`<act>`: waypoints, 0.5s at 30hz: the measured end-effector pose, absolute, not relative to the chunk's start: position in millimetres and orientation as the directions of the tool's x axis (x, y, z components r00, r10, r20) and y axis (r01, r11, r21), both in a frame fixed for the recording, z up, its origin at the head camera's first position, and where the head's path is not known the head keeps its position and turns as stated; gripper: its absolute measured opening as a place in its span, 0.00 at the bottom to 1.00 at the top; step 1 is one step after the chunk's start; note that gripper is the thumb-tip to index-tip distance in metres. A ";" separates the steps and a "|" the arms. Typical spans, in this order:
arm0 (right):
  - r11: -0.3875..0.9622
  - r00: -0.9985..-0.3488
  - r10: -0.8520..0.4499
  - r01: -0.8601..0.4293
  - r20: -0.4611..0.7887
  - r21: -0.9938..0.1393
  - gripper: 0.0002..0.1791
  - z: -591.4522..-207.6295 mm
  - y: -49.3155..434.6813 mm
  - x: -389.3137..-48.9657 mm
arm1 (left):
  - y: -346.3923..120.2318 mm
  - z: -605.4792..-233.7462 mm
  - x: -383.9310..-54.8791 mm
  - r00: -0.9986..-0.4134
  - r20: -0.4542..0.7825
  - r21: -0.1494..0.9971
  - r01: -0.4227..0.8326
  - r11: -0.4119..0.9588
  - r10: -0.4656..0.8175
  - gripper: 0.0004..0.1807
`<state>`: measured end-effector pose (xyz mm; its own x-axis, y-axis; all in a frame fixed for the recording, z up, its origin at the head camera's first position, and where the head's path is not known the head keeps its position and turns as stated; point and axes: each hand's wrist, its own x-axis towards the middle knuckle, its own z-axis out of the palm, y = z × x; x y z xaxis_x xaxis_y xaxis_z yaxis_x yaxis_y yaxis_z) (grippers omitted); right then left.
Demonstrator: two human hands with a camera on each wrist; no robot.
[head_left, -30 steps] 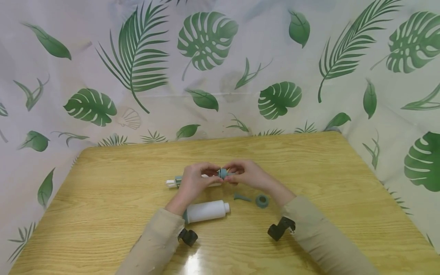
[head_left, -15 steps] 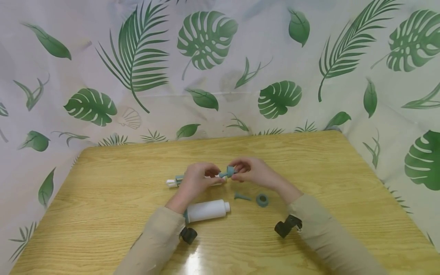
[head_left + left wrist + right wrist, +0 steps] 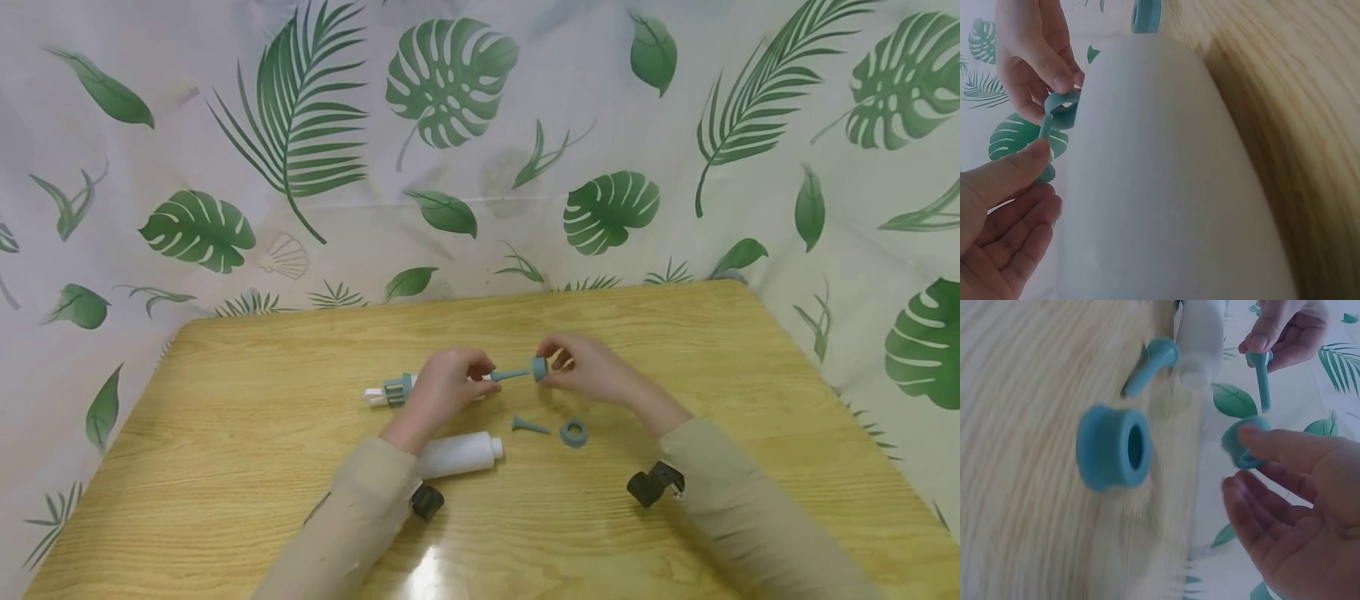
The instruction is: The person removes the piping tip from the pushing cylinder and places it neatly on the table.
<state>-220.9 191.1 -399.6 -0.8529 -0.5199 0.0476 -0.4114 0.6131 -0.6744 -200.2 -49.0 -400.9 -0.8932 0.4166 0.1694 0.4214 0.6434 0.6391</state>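
Observation:
My left hand (image 3: 450,383) pinches the flared end of a teal peg (image 3: 1263,378), whose thin shaft points toward the right hand. In my right hand (image 3: 592,367) a teal ring-shaped collar (image 3: 1244,440) is pinched between thumb and fingers. A small gap shows between the peg's tip and the collar in the head view. Behind the left hand lies a white and teal pronged piece (image 3: 390,392), partly hidden by that hand. A white bottle-shaped cylinder (image 3: 461,454) rests nearer the body, its left end covered by the left forearm.
A second teal peg (image 3: 531,427) and another teal collar (image 3: 574,432) lie on the wooden table (image 3: 262,433), in front of the hands. A leaf-printed cloth (image 3: 480,250) hangs behind the table's far edge. Dark cameras sit at both wrists.
The right hand has drawn the collar away to the right, off the peg it was joined with. The peg stays in the left hand, which has shifted slightly right.

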 end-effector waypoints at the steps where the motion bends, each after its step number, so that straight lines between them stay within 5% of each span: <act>1: 0.624 -0.853 -0.520 -0.412 0.041 -0.664 0.14 -399.8 192.5 -221.3 | -47.6 -401.3 -201.1 -0.892 0.167 0.637 0.423 0.644 0.421 0.11; 15: 0.730 -0.836 -0.548 -0.456 -0.037 -0.509 0.16 -412.0 202.4 -224.5 | -22.6 -410.4 -213.3 -0.874 0.057 0.511 0.440 0.738 0.482 0.06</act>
<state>-224.5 202.4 -412.0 -0.8359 -0.5476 -0.0366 -0.4561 0.7303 -0.5085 -213.3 -22.6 -410.4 -0.8742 0.4823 0.0566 0.4404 0.7382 0.5110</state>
